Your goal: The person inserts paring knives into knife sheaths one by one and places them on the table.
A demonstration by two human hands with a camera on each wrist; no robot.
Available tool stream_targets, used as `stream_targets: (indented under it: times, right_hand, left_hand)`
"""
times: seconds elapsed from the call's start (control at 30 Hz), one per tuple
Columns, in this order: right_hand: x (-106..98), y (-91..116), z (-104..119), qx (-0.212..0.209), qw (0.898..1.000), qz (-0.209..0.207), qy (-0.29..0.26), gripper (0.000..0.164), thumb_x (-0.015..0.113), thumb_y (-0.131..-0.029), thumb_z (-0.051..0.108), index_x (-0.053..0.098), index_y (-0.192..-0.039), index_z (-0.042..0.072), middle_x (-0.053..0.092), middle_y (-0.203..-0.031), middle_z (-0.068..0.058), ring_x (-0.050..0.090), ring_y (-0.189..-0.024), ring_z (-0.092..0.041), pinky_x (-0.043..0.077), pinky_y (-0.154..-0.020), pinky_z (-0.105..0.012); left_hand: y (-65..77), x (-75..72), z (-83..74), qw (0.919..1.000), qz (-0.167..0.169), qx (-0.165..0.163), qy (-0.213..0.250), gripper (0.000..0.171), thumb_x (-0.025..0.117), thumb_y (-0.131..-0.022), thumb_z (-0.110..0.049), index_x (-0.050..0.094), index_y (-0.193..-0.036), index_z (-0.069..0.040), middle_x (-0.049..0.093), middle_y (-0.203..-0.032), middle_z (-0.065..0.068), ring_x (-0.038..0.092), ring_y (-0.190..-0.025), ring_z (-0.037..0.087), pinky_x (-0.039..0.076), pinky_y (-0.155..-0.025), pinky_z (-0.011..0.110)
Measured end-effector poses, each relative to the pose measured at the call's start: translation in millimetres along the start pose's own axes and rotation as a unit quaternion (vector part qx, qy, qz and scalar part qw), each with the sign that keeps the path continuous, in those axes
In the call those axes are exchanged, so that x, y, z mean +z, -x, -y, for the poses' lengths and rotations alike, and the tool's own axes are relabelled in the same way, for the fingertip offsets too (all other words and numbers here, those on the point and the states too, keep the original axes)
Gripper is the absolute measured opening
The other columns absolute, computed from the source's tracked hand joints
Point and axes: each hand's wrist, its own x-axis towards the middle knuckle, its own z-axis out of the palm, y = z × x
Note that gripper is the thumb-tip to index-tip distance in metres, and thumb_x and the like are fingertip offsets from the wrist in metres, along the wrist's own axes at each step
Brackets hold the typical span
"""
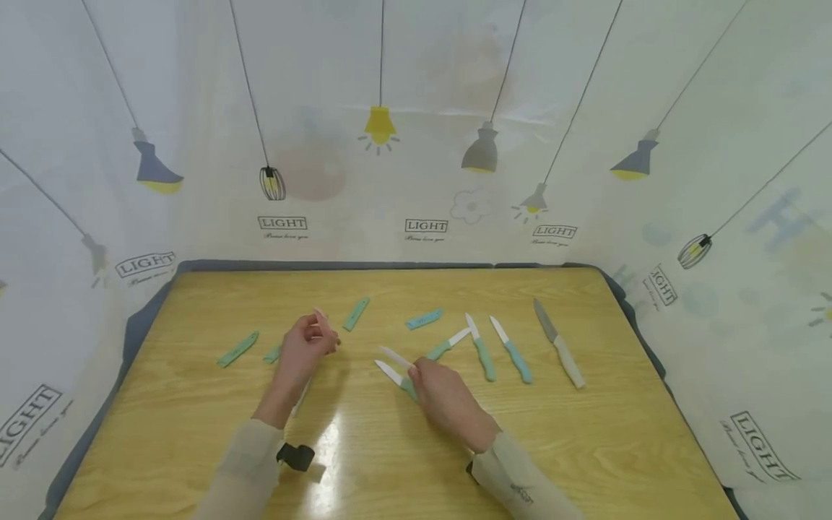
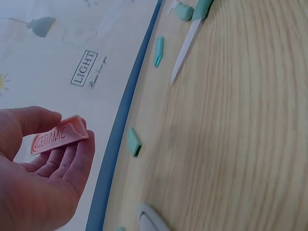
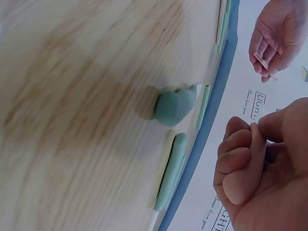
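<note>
My left hand [image 1: 308, 345] is raised over the left part of the table, pinching a pink blade sheath [image 2: 60, 134] marked CERAMIC between thumb and fingers. My right hand [image 1: 448, 401] grips a paring knife by its pink handle [image 3: 243, 180]; its pale blade [image 1: 395, 356] points left toward the other hand. The two are apart. Just below that blade, a green-handled knife [image 1: 392, 373] lies on the table, partly hidden by the right hand. Green sheaths [image 1: 238, 349] [image 1: 356, 314] lie around the left hand, one partly covered by its wrist.
Right of centre lie two more green-handled knives [image 1: 483, 355] [image 1: 442, 349], a blue-handled knife [image 1: 516, 359] and a larger cream-handled knife [image 1: 568, 361]. A blue sheath [image 1: 425, 318] sits behind them. A long pale object [image 1: 301, 401] shows beside the left forearm. A printed curtain [image 1: 351, 238] surrounds the wooden table [image 1: 617, 448].
</note>
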Motion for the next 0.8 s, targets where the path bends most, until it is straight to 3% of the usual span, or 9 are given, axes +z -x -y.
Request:
stream_targets:
  times: [0.13, 0.23, 0.37, 0.5, 0.63, 0.8]
  right_hand:
    - [-1.0, 0.7, -1.9, 0.020, 1.000, -0.005, -0.017, 0.029, 0.036, -0.106, 0.028, 0.058, -0.097, 0.012, 0.050, -0.074, 0.008, 0.049, -0.063, -0.008, 0.046, -0.055, -0.023]
    - [-2.3, 1.2, -4.3, 0.035, 0.999, -0.009, -0.030, 0.030, 0.036, -0.106, 0.030, 0.059, -0.097, 0.013, 0.050, -0.074, 0.008, 0.049, -0.063, -0.008, 0.046, -0.055, -0.023]
    - [-5.1, 2.1, -7.0, 0.041, 0.998, -0.025, -0.037, 0.028, 0.039, -0.105, 0.029, 0.060, -0.097, 0.012, 0.050, -0.070, 0.008, 0.047, -0.058, -0.008, 0.045, -0.050, -0.023]
    - [-7.5, 3.1, -8.5, 0.038, 0.997, -0.039, -0.048, 0.027, 0.043, -0.104, 0.027, 0.063, -0.097, 0.010, 0.049, -0.067, 0.009, 0.046, -0.055, -0.008, 0.043, -0.047, -0.022]
    - [-7.3, 5.2, -9.1, 0.041, 0.996, -0.045, -0.072, 0.029, 0.043, -0.104, 0.028, 0.064, -0.099, 0.009, 0.050, -0.065, 0.009, 0.046, -0.054, -0.006, 0.044, -0.048, -0.022]
    - [-8.5, 8.7, -3.6, 0.045, 0.992, -0.042, -0.115, 0.029, 0.042, -0.105, 0.027, 0.064, -0.101, 0.009, 0.050, -0.066, 0.009, 0.043, -0.052, -0.005, 0.042, -0.047, -0.021]
  left_hand:
    - [1.8, 8.2, 0.1, 0.9995, 0.011, -0.003, 0.031, 0.051, 0.063, -0.085, -0.002, 0.048, -0.133, 0.004, 0.060, -0.109, 0.018, 0.066, -0.093, 0.026, 0.053, -0.088, 0.046]
    - [1.7, 15.2, 0.5, 0.9988, 0.010, -0.006, 0.047, 0.041, 0.067, -0.087, -0.007, 0.056, -0.124, 0.006, 0.061, -0.107, 0.018, 0.067, -0.090, 0.023, 0.057, -0.082, 0.038]
    - [0.2, 26.1, 0.9, 0.9946, 0.013, -0.004, 0.103, 0.038, 0.070, -0.088, -0.012, 0.060, -0.118, 0.009, 0.064, -0.106, 0.020, 0.069, -0.090, 0.022, 0.057, -0.079, 0.030]
    - [0.3, 36.8, 0.3, 0.9816, 0.020, -0.011, 0.190, 0.040, 0.066, -0.090, -0.007, 0.056, -0.123, 0.012, 0.067, -0.107, 0.023, 0.069, -0.095, 0.025, 0.055, -0.083, 0.032]
    - [0.7, 44.5, -0.1, 0.9655, 0.017, -0.038, 0.257, 0.040, 0.064, -0.091, -0.002, 0.053, -0.127, 0.012, 0.069, -0.105, 0.020, 0.068, -0.096, 0.025, 0.055, -0.085, 0.033]
    - [0.8, 51.3, -1.1, 0.9526, 0.009, -0.064, 0.297, 0.038, 0.063, -0.089, 0.002, 0.053, -0.125, 0.013, 0.070, -0.101, 0.018, 0.068, -0.096, 0.026, 0.054, -0.085, 0.034]
